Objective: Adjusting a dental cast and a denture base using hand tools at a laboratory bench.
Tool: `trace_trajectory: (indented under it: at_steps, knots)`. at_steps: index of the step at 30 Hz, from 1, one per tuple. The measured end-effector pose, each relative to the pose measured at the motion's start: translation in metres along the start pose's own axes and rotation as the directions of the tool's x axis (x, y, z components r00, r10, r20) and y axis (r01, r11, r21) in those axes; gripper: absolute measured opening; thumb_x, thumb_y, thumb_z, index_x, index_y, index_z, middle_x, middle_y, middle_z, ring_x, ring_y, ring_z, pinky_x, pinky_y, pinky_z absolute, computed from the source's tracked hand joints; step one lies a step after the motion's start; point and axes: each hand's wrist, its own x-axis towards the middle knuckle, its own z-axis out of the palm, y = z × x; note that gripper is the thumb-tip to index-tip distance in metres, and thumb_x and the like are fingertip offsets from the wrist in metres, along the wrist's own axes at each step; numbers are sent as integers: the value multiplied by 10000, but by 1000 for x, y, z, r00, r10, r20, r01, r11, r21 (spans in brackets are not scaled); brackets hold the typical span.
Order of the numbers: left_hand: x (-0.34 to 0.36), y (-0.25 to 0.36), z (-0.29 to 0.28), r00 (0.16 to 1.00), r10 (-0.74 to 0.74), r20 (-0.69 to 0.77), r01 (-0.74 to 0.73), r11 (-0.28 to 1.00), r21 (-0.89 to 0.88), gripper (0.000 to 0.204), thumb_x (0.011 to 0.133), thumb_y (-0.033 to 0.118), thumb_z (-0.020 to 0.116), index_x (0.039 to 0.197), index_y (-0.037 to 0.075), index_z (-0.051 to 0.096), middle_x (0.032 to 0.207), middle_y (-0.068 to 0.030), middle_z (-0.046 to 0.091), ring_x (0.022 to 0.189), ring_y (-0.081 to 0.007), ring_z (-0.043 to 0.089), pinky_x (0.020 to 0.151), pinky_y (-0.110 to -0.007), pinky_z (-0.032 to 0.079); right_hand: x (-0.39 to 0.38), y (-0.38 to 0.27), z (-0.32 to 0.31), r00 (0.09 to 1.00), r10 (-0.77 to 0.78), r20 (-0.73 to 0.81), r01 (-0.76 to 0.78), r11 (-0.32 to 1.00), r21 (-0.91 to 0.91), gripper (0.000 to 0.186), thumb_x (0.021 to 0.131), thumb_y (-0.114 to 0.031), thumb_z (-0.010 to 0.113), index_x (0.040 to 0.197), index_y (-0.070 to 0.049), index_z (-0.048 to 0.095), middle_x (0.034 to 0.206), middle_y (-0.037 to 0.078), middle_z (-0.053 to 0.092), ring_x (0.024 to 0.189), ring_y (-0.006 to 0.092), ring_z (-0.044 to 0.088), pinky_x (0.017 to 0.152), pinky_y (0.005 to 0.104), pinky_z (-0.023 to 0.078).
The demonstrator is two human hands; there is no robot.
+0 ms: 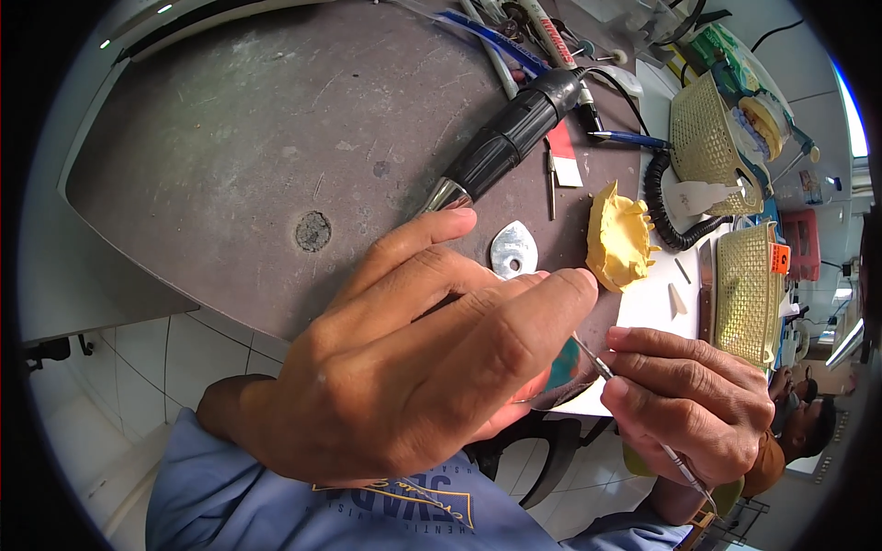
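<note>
My right hand (687,397) pinches a thin double-ended metal dental carver (678,465). Its upper tip points toward my left fingers, and the other curved end sticks out below the hand. My left hand (439,360) is closed, its bent fingers covering whatever they hold. Beneath those fingers shows a small teal patch (562,369); I cannot tell what it belongs to. Just beyond my left fingertips stands a yellow plaster dental model (617,243). A pointed oval metal plate (514,250) with a hole lies on the table close to the left knuckles.
A black rotary handpiece (507,140) lies beyond my left hand, its coiled cord (663,207) to the right. Cream baskets (746,292) line the right side. Pens, a marker (548,35) and a thin bur (551,184) lie on the grey table (211,138).
</note>
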Motion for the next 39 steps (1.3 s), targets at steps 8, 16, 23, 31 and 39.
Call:
trace_trajectory:
  at_steps: [8, 16, 23, 31, 39]
  knots:
    - [-2, -1, 2, 1000, 9, -27, -9, 1000, -10, 887, 555, 107, 931, 1302, 37, 457, 1192, -120, 679, 871, -232, 705, 1011, -527, 452, 11, 0, -6, 1000, -8, 18, 7, 1000, 10, 174, 674, -8, 823, 761, -27, 673, 740, 143, 714, 761, 287, 747, 658, 339, 622]
    - [-4, -4, 3, 1000, -15, -9, 14, 998, -68, 929, 539, 97, 934, 1325, 44, 443, 1213, -128, 669, 895, -242, 704, 1059, -556, 404, -8, 27, 11, 972, 221, -78, -170, 895, 413, 209, 645, 84, 780, 797, -14, 675, 762, 139, 726, 777, 274, 750, 699, 342, 611]
    - [0, -1, -2, 998, -37, 48, 40, 998, -57, 982, 517, 165, 954, 1346, 46, 443, 1158, -103, 687, 949, -226, 693, 1080, -582, 378, -4, 3, -3, 985, 163, 54, -170, 963, 209, 283, 646, 43, 772, 889, -91, 720, 686, 8, 624, 545, 162, 617, 468, 287, 458]
    - [0, 2, 0, 998, -40, 38, 42, 998, -41, 960, 544, 190, 946, 1349, 47, 443, 1158, -95, 686, 964, -225, 687, 1096, -589, 353, 5, 4, -26, 841, 289, 458, -493, 758, 427, 291, 772, 47, 659, 1025, -83, 719, 796, 49, 688, 712, 207, 693, 553, 328, 526]
    - [-2, 5, 6, 1000, -31, 0, 31, 999, 14, 862, 594, 188, 923, 1316, 30, 481, 1177, -97, 667, 922, -226, 682, 1043, -570, 426, 8, -36, -15, 832, 481, 278, -483, 873, -64, 375, 768, 116, 619, 1123, 4, 662, 851, 124, 667, 698, 231, 698, 580, 323, 522]
